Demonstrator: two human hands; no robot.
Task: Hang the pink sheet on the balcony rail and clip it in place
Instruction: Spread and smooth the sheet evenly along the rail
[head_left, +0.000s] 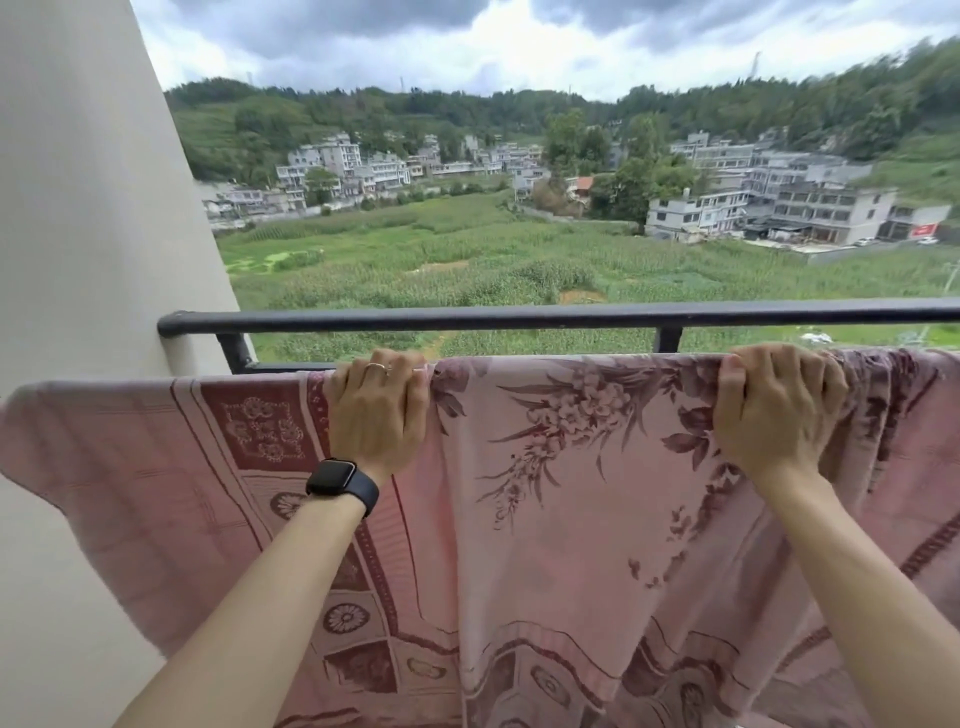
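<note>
Beside the pale wall (78, 208), the left hand (376, 410), a watch (337, 480) on its wrist, curls its fingers over the top edge of the pink sheet (545, 519) and grips it. The sheet hangs spread on the near side of the black rail (519, 315), its top edge below the bar. Further right, the right hand (774, 410) grips the same edge, fingers curled.
</note>
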